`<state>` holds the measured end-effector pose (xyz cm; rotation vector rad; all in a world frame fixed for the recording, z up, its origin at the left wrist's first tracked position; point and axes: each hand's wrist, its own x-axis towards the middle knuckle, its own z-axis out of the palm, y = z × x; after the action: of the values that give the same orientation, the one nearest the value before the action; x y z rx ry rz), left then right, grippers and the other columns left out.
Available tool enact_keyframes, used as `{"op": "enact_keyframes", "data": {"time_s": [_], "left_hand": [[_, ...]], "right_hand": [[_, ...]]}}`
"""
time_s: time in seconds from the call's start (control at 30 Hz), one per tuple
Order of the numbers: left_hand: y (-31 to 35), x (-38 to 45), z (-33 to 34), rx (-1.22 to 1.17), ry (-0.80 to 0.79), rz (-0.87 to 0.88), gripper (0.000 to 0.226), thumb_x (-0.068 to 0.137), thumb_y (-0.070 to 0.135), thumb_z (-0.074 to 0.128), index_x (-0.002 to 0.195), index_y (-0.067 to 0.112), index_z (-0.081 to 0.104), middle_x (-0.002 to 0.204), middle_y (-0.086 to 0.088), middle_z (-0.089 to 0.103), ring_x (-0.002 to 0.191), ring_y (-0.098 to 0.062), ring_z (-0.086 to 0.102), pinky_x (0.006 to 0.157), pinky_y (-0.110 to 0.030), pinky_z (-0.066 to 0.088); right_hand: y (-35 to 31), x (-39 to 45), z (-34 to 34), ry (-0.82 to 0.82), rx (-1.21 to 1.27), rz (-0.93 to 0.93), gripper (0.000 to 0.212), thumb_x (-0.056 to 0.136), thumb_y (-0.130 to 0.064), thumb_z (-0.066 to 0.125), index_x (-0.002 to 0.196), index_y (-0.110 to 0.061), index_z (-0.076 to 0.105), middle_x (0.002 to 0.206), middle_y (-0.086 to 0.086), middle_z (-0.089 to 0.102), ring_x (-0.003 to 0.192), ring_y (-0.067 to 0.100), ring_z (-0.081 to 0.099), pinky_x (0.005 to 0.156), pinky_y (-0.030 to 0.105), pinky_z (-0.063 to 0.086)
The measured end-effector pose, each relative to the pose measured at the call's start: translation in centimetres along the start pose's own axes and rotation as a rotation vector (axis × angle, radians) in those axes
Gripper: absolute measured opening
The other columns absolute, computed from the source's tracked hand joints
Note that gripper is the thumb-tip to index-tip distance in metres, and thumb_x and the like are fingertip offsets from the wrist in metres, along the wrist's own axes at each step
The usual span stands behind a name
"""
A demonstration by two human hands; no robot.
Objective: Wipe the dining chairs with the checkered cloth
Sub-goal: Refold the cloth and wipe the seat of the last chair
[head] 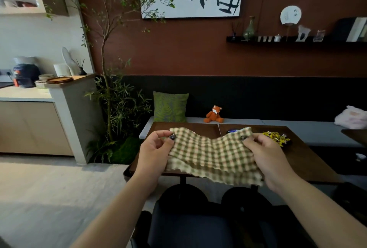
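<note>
cloth [212, 154]: woven, waffle-textured | table [309, 160]: dark wood, smooth

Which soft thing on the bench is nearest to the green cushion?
The orange fox toy, sitting just right of the cushion; the pink bundle lies far right.

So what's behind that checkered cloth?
The cloth, held up by both hands, hides the middle of the table. A dark round item peeks over its top edge; the rest is covered.
</note>
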<state>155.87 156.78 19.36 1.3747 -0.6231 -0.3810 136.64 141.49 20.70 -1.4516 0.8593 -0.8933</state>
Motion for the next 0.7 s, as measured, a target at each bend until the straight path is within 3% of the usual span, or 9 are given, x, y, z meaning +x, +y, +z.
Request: {"op": "enact_keyframes", "data": {"time_s": [0.13,0.27,0.33,0.43,0.5,0.6,0.7], "left_hand": [[-0.2,0.2,-0.9,0.011,0.007,0.000,0.015,0.093,0.016,0.064,0.108,0.020,0.063,0.084,0.002,0.075,0.080,-0.010,0.071,0.067,-0.025,0.055],[-0.5,-0.2,-1.3,0.039,-0.009,0.007,0.022,0.089,0.010,0.066,0.108,0.021,0.064,0.076,0.002,0.071,0.085,-0.017,0.069,0.082,-0.035,0.055],[-0.6,-0.5,-1.4,-0.011,-0.003,-0.014,0.021,0.090,0.008,0.066,0.106,0.022,0.066,0.081,0.002,0.073,0.085,-0.017,0.070,0.079,-0.037,0.057],[-0.2,-0.8,-1.6,-0.116,-0.046,-0.051,0.020,0.092,0.009,0.062,0.107,0.022,0.068,0.096,0.001,0.075,0.090,-0.017,0.071,0.072,-0.035,0.056],[0.3,-1.0,-1.4,-0.182,-0.105,-0.065,0.022,0.091,0.009,0.063,0.109,0.021,0.068,0.100,-0.005,0.075,0.092,-0.020,0.071,0.072,-0.036,0.057],[1.2,-1.5,-0.5,-0.254,-0.196,-0.085,0.029,0.085,0.010,0.068,0.113,0.016,0.065,0.097,-0.012,0.074,0.088,-0.024,0.072,0.068,-0.034,0.058],[1.6,-2.2,0.6,-0.313,-0.250,-0.103,0.047,0.072,0.018,0.072,0.118,0.012,0.061,0.097,-0.015,0.074,0.086,-0.026,0.072,0.068,-0.035,0.057]], "right_hand": [[0.0,0.9,-1.0,0.065,0.005,-0.053,0.011,0.094,-0.022,0.059,0.097,-0.021,0.069,0.084,-0.010,0.074,0.079,0.005,0.070,0.066,0.023,0.051],[-0.2,1.3,-1.2,0.006,0.035,-0.063,0.012,0.092,-0.014,0.060,0.096,-0.021,0.069,0.085,-0.011,0.074,0.080,0.005,0.070,0.068,0.024,0.051],[-0.6,1.4,-1.2,-0.005,-0.005,-0.083,0.012,0.090,-0.012,0.062,0.096,-0.021,0.067,0.084,-0.010,0.073,0.079,0.004,0.069,0.065,0.019,0.050],[-1.1,1.1,-1.1,0.083,-0.413,-0.166,0.025,0.085,-0.014,0.069,0.104,-0.023,0.056,0.091,-0.010,0.064,0.079,0.003,0.061,0.059,0.013,0.043],[-1.2,-0.1,-0.2,0.134,-0.610,-0.401,0.031,0.081,-0.011,0.072,0.103,-0.023,0.054,0.094,-0.008,0.057,0.081,0.003,0.056,0.062,0.011,0.042],[-1.6,-2.9,2.1,-0.050,-0.480,-0.704,0.023,0.076,-0.006,0.074,0.090,-0.020,0.063,0.085,-0.009,0.058,0.078,0.003,0.057,0.065,0.009,0.044],[-1.4,-5.0,4.8,-0.248,-0.408,-0.802,0.018,0.074,-0.010,0.078,0.087,-0.017,0.067,0.084,-0.009,0.062,0.078,0.005,0.061,0.068,0.013,0.047]]}}
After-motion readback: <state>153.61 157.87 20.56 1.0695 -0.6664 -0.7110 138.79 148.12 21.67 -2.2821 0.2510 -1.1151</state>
